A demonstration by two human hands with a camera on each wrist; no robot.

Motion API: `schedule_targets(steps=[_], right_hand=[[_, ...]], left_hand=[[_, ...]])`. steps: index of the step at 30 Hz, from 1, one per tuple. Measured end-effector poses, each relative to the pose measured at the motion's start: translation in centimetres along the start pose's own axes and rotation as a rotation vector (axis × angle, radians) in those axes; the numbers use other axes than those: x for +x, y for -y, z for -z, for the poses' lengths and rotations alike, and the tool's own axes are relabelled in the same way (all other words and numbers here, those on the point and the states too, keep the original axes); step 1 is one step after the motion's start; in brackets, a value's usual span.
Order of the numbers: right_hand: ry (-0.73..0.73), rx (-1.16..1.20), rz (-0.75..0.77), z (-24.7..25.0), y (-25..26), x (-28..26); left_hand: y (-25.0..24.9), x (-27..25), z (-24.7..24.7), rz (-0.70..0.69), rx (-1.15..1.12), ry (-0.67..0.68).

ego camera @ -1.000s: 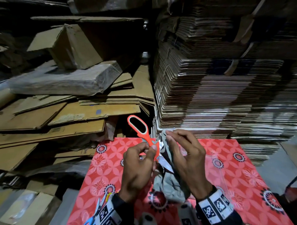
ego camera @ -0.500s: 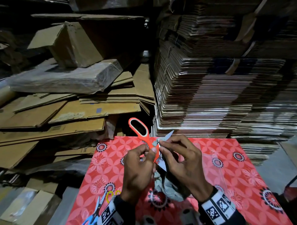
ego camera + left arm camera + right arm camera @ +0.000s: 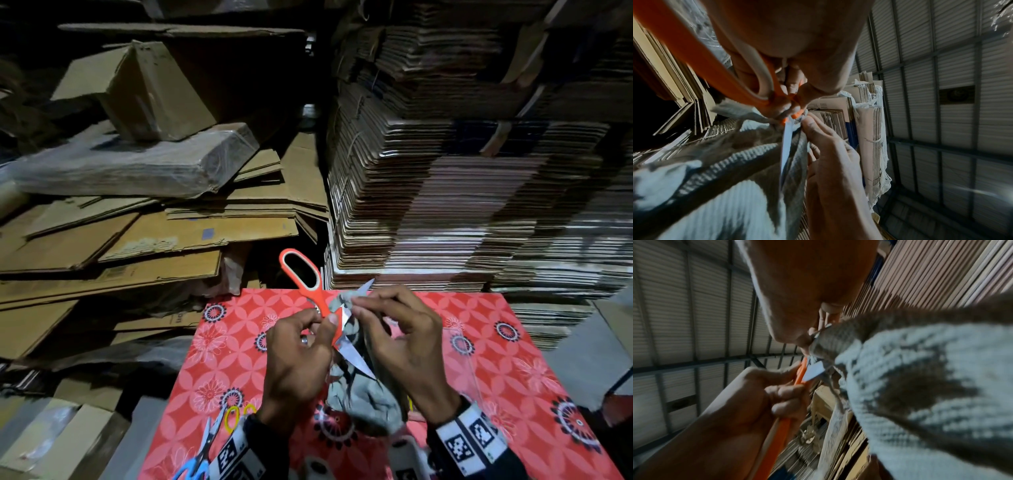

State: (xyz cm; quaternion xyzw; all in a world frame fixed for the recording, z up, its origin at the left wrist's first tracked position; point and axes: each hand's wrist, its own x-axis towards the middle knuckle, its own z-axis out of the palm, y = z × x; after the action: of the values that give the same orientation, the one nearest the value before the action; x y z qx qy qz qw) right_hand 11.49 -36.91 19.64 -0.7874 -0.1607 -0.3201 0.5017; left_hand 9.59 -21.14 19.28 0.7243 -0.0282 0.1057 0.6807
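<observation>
Orange-handled scissors (image 3: 301, 270) are held above the red patterned table cover (image 3: 513, 359), blades parted. My left hand (image 3: 308, 329) grips them by thumb and fingers near the pivot; one handle loop sticks up free. My right hand (image 3: 370, 308) pinches a grey cloth (image 3: 363, 401) against the blades, and the cloth hangs down between my wrists. One blade tip pokes up past the cloth; the other blade (image 3: 786, 154) runs down along the fabric (image 3: 715, 178). In the right wrist view the cloth (image 3: 920, 378) fills the right side, next to the blade (image 3: 813, 372).
Blue-handled scissors (image 3: 202, 452) and yellow rubber bands (image 3: 233, 416) lie at the table's near left corner. Tall bundles of flat cardboard (image 3: 445, 188) rise just behind the table. Loose cardboard sheets and boxes (image 3: 137, 240) are piled to the left.
The cloth has slid down off the upper blade, whose tip now shows above my right fingers. Both hands and the scissors have shifted slightly up and away from me.
</observation>
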Motion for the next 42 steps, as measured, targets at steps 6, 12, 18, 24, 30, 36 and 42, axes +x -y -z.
schedule_targets(steps=[6, 12, 18, 24, 30, 36, 42], right_hand=[[-0.06, 0.057, -0.051, -0.2, 0.1, 0.5], [0.019, 0.063, -0.035, -0.2, -0.3, 0.3], [-0.036, 0.073, -0.091, -0.6, 0.1, 0.0], [0.015, 0.039, -0.06, 0.3, -0.4, 0.4], [-0.071, 0.067, -0.109, 0.6, -0.4, 1.0], [0.014, 0.052, -0.064, 0.7, -1.0, 0.5], [-0.117, 0.177, -0.265, 2.1, -2.8, 1.8]], left_hand=[[-0.2, 0.1, 0.2, -0.017, -0.022, -0.011], [0.6, 0.0, 0.5, 0.016, -0.015, 0.008], [0.7, 0.0, 0.5, 0.021, 0.005, 0.016], [0.4, -0.2, 0.2, 0.02, 0.056, -0.012], [0.1, -0.4, 0.3, -0.007, 0.053, 0.012], [0.0, -0.6, 0.2, -0.031, 0.04, 0.004], [0.4, -0.8, 0.7, 0.003, -0.006, -0.015]])
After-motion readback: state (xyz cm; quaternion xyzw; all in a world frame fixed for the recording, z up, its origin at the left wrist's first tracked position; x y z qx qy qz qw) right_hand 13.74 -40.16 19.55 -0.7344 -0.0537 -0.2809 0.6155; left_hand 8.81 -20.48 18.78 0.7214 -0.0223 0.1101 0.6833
